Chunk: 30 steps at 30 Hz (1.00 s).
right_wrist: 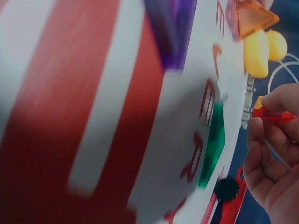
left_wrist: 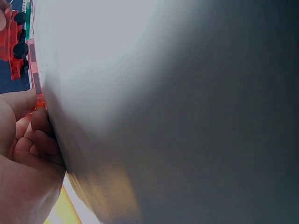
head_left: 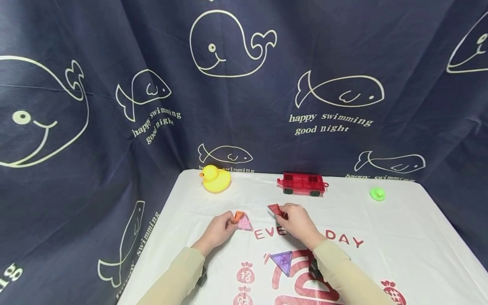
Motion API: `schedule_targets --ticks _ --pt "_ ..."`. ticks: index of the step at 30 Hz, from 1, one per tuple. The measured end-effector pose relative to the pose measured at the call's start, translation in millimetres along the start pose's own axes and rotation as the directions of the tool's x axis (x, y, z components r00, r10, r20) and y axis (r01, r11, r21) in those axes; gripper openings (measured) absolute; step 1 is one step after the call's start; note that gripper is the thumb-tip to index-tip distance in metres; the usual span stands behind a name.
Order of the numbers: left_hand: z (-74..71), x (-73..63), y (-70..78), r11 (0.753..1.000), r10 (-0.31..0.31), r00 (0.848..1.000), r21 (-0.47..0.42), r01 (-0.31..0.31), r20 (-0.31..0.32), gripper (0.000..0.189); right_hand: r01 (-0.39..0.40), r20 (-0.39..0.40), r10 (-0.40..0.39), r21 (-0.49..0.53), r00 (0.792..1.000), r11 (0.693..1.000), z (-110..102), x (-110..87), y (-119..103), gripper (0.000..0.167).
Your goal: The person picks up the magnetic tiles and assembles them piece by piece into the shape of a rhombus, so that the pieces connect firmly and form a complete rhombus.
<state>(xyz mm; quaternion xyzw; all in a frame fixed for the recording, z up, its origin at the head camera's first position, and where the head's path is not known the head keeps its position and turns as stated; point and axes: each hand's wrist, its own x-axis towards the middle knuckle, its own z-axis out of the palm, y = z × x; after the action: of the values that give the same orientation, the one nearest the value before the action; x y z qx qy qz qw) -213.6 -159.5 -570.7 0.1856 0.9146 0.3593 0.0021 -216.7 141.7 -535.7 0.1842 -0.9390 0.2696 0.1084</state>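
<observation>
My left hand (head_left: 219,229) pinches an orange translucent triangular tile (head_left: 239,216), which stands tilted at the edge of a pink triangular tile (head_left: 245,223) on the table. To the right, a red translucent triangular tile (head_left: 274,209) is pinched between the thumb and fingers of my right hand (head_left: 299,222), raised over the tabletop. A green tile (right_wrist: 215,147) lies below that hand, mostly hidden from the head view. Nearer to me, a purple triangular tile (head_left: 283,262) lies flat between the two forearms.
Along the table's far edge are a yellow rubber duck (head_left: 216,179), a red toy wagon (head_left: 303,184) with black wheels and a small green duck (head_left: 378,194). White cloth (head_left: 411,237) with red print covers the table. A dark blue curtain (head_left: 248,110) hangs behind.
</observation>
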Motion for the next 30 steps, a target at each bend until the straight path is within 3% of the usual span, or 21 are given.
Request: schedule_targets --ticks 7,12,16,30 --pt "1.7 0.8 -2.2 1.0 -0.002 1.0 -0.006 0.002 -0.001 0.023 0.031 0.014 -0.031 0.02 0.999 0.999 21 11.3 -23 0.021" --pt "1.6 0.3 -2.8 1.0 0.015 1.0 -0.001 -0.015 -0.011 0.023 0.024 0.035 -0.025 0.024 0.999 0.999 35 14.8 -36 0.013" --pt "1.3 0.9 -1.6 1.0 0.014 1.0 0.007 -0.014 -0.007 0.022 -0.004 0.065 0.003 0.015 0.998 1.0 45 16.3 -40 0.005" --pt "1.3 1.5 -1.0 1.0 0.009 1.0 0.012 -0.009 0.0 0.021 -0.039 0.111 0.04 -0.008 0.993 0.999 62 18.6 -51 0.015"
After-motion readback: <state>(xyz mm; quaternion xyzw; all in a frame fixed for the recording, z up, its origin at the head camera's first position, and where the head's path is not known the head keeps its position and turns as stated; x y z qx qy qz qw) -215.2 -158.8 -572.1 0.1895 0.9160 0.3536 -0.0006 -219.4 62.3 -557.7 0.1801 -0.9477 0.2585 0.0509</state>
